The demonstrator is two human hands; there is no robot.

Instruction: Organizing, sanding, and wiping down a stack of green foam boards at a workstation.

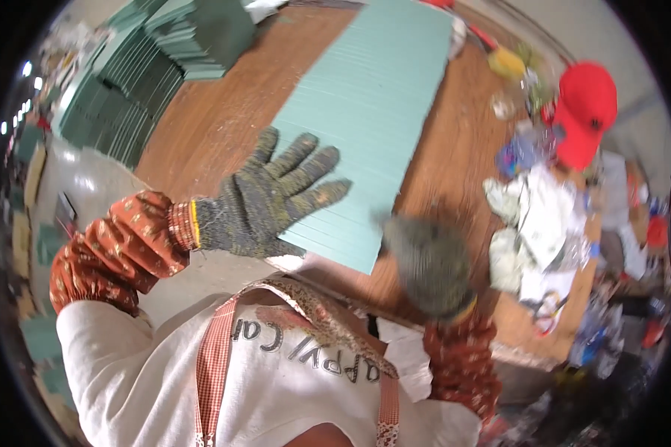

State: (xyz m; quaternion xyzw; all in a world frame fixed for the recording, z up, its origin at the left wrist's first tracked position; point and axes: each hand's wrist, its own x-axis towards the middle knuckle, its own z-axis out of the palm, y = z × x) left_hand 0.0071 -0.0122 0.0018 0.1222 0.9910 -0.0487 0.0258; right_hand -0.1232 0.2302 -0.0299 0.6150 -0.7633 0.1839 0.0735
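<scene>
L hand (265, 197) gloved, fingers spread flat on near-left corner of pale green sheet stack (373, 112) on wooden table (216, 119) | R hand (429, 261) blurred at near edge, grip can't tell | risk: top sheets skid, glove knit slick, stack end overhangs table edge

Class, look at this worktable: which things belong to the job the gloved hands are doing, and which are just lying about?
In hand:
left hand in a grey knitted glove
right hand, blurred
large pale green flat sheet

Lying about:
red cap
stacks of dark green sheets
crumpled white rags
</scene>
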